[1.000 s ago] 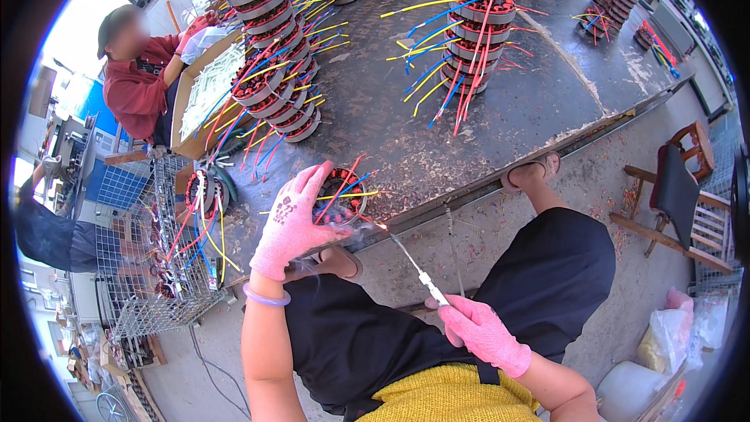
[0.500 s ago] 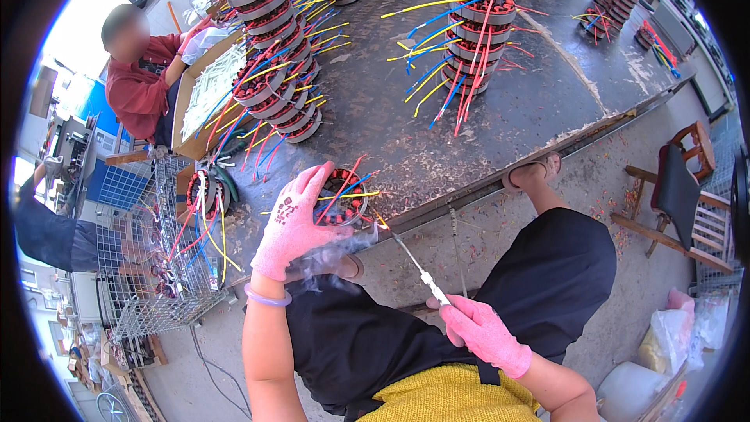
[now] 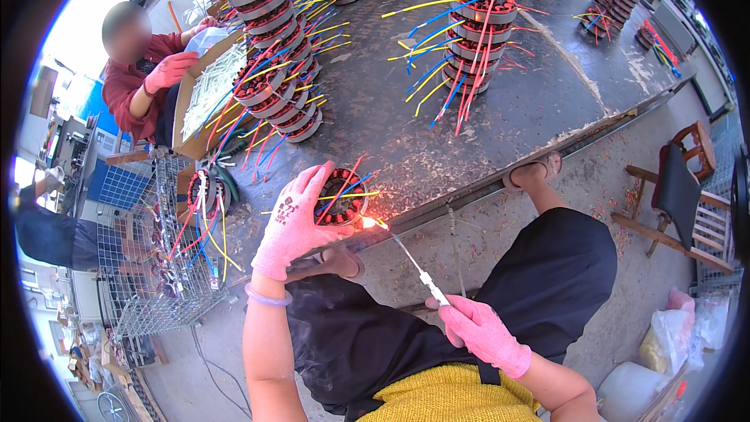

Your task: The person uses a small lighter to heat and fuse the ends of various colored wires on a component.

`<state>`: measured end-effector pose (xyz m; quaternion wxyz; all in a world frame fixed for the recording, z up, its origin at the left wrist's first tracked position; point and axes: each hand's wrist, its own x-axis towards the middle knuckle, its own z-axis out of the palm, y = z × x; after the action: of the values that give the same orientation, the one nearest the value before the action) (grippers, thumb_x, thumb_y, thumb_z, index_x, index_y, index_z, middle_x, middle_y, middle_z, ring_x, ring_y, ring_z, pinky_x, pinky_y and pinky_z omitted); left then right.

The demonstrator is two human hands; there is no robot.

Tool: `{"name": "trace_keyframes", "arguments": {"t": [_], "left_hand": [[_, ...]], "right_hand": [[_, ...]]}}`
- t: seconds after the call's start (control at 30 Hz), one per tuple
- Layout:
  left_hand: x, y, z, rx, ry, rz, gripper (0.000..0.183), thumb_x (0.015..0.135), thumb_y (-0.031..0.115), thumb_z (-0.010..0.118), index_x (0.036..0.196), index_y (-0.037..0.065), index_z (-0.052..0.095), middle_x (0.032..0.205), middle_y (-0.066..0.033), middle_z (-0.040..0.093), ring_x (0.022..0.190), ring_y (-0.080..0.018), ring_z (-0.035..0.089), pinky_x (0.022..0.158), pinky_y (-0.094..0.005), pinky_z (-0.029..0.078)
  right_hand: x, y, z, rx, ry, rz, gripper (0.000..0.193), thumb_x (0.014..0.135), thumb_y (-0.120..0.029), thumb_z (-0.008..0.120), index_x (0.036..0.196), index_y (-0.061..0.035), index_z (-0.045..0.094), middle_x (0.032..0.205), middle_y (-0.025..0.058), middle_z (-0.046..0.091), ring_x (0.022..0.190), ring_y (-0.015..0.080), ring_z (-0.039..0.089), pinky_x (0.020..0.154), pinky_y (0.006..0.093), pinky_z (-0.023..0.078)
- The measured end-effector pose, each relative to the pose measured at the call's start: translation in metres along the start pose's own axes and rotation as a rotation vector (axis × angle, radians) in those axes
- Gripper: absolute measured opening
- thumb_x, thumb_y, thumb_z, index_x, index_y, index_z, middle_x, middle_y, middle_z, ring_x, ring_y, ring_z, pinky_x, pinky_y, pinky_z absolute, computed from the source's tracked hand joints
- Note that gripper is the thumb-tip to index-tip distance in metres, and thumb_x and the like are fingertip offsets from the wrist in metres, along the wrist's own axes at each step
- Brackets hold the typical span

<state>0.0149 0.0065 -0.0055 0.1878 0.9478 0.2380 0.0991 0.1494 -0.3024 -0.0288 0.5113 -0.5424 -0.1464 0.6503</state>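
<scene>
My left hand (image 3: pixel 295 219), in a pink glove, curves round the left side of a motor stator (image 3: pixel 344 197) near the table's front edge. The stator lies flat, with red windings and red, blue and yellow wires crossing it. My right hand (image 3: pixel 478 328), also in a pink glove, is closed on the white handle of a slim torch-like tool (image 3: pixel 431 285). Its thin metal rod points up and left, and a bright orange glow (image 3: pixel 369 222) burns where its tip meets the stator's lower right rim. The glare hides the exact contact spot.
Stator stacks (image 3: pixel 273 70) with colored wires stand at the left back, another stack (image 3: pixel 478 43) beyond my hands. A loose stator (image 3: pixel 207 191) lies left of my left hand. A person in red (image 3: pixel 141 86) sits by a carton (image 3: pixel 187 121). A wire basket (image 3: pixel 156 273) flanks the table.
The small flame at the tool's tip has become a large bright glow against the stator, and the smoke has thinned. My hands stay put. The other person's gloved hands have moved apart.
</scene>
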Motion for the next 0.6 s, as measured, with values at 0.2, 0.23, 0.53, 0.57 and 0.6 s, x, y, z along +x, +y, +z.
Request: {"name": "trace_keyframes", "arguments": {"t": [0.2, 0.23, 0.53, 0.57, 0.6], "left_hand": [[0.001, 0.0, 0.004, 0.006, 0.018, 0.02, 0.099, 0.063, 0.039, 0.09, 0.144, 0.004, 0.046, 0.138, -0.0186, 0.053, 0.126, -0.0389, 0.052, 0.107, -0.0449, 0.042], [0.001, -0.001, 0.006, 0.006, 0.03, 0.033, 0.099, 0.063, 0.039, 0.09, 0.144, 0.004, 0.046, 0.138, -0.0187, 0.053, 0.126, -0.0387, 0.052, 0.107, -0.0448, 0.042], [-0.004, 0.002, -0.01, -0.174, 0.049, -0.058, 0.104, 0.056, 0.041, 0.092, 0.139, -0.004, 0.048, 0.127, -0.0212, 0.057, 0.119, -0.0375, 0.057, 0.102, -0.0426, 0.046], [-0.005, 0.002, -0.013, -0.215, 0.069, -0.019, 0.105, 0.056, 0.042, 0.092, 0.139, -0.004, 0.048, 0.125, -0.0204, 0.057, 0.117, -0.0364, 0.058, 0.102, -0.0419, 0.046], [-0.006, 0.008, -0.016, -0.26, 0.084, -0.019, 0.105, 0.056, 0.042, 0.092, 0.14, -0.004, 0.048, 0.124, -0.0203, 0.057, 0.117, -0.0363, 0.058, 0.102, -0.0419, 0.046]], "right_hand": [[-0.002, 0.005, -0.003, 0.083, 0.001, 0.004, 0.036, 0.106, -0.024, 0.05, 0.132, 0.0004, 0.058, 0.072, -0.0061, 0.046, 0.059, 0.0032, 0.04, 0.052, 0.021, 0.032], [-0.003, 0.004, -0.004, 0.083, 0.009, -0.005, 0.037, 0.106, -0.024, 0.051, 0.133, 0.0003, 0.058, 0.073, -0.006, 0.046, 0.059, 0.0033, 0.04, 0.052, 0.021, 0.032], [-0.014, -0.013, -0.013, 0.059, 0.083, -0.014, 0.04, 0.105, -0.027, 0.052, 0.135, -0.0009, 0.057, 0.067, -0.0059, 0.048, 0.058, 0.0023, 0.042, 0.05, 0.0202, 0.03], [-0.015, -0.014, -0.017, 0.077, 0.107, -0.039, 0.04, 0.105, -0.027, 0.052, 0.135, -0.0012, 0.058, 0.065, -0.0055, 0.048, 0.055, 0.0025, 0.041, 0.049, 0.0206, 0.029], [-0.017, -0.019, -0.019, 0.061, 0.15, -0.055, 0.04, 0.105, -0.026, 0.052, 0.134, -0.0005, 0.057, 0.064, -0.0052, 0.049, 0.054, 0.0027, 0.04, 0.048, 0.0208, 0.029]]}}
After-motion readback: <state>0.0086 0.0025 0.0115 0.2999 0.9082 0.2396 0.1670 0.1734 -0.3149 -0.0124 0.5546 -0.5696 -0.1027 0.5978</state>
